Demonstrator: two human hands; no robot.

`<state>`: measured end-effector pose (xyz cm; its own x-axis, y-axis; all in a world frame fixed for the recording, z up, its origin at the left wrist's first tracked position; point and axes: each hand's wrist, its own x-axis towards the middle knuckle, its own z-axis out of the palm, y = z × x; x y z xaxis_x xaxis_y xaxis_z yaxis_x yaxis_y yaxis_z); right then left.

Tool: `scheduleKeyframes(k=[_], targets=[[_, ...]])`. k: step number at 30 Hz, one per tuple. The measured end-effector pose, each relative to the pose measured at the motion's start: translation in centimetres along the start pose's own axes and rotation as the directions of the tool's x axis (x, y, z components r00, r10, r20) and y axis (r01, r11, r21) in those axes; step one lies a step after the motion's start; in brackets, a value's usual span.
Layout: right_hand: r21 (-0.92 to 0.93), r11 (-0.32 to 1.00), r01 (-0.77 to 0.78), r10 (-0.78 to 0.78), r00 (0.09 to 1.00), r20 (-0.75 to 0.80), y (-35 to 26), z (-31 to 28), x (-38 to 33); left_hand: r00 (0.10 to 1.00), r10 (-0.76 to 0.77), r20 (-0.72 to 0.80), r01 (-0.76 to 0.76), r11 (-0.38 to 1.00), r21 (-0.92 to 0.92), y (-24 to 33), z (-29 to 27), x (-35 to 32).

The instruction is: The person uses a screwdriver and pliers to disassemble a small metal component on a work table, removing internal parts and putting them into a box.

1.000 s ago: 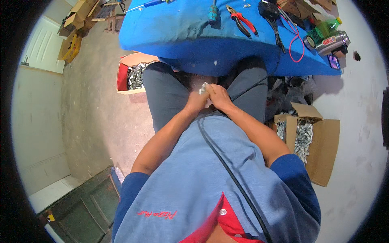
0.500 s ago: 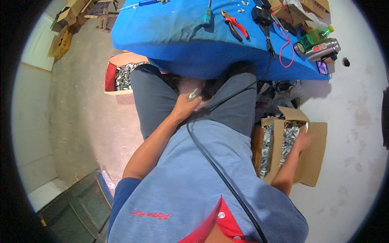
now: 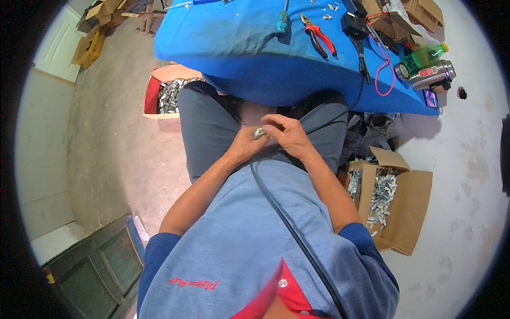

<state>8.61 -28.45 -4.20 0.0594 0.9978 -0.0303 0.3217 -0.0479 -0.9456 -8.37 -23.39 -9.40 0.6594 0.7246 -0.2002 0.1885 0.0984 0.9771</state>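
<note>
My left hand point(image 3: 247, 144) is closed around a small whitish, metallic-looking piece point(image 3: 258, 133), held over my lap between my thighs. Beside it, my right hand point(image 3: 289, 137) has its fingers curled in, with the fingertips close against the end of that piece. Whether the right fingers grip the piece or something smaller is hidden. On the right side, an open cardboard box point(image 3: 411, 207) holds many small whitish pieces point(image 3: 381, 196).
A blue-covered table point(image 3: 239, 69) bears pliers point(image 3: 319, 37), a screwdriver point(image 3: 281, 24), a black adapter point(image 3: 354, 25), a green bottle point(image 3: 425, 56) and a steel flask point(image 3: 433, 75). A red-sided box point(image 3: 151, 97) of metal pieces stands left. A black cable point(image 3: 287, 218) crosses my body.
My right hand has come from the cardboard box on the right to my left hand over the lap. My left hand keeps hold of the small piece. The view has shifted slightly.
</note>
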Motion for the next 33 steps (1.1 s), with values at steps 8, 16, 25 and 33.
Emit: scheduleKeyframes(k=[8, 16, 25, 33], targets=[[0.273, 0.939, -0.209, 0.177, 0.974, 0.139, 2.5, 0.5, 1.1, 1.000, 0.010, 0.017, -0.011, 0.997, 0.080, 0.9, 0.0, -0.1], [0.405, 0.861, -0.307, 0.252, 0.950, 0.184, 3.3, 0.6, 1.0, 0.995, -0.054, 0.083, 0.050, 0.998, 0.048, 0.9, 0.3, 0.2], [0.360, 0.882, -0.303, 0.244, 0.949, 0.200, 3.5, 0.8, 0.9, 0.996, -0.048, 0.081, 0.046, 0.999, 0.025, 1.7, 0.1, -0.3], [0.460, 0.818, -0.345, 0.351, 0.933, 0.075, 3.6, 2.3, 0.6, 0.994, -0.090, 0.057, 0.084, 0.992, 0.093, 2.6, 0.1, -0.4]])
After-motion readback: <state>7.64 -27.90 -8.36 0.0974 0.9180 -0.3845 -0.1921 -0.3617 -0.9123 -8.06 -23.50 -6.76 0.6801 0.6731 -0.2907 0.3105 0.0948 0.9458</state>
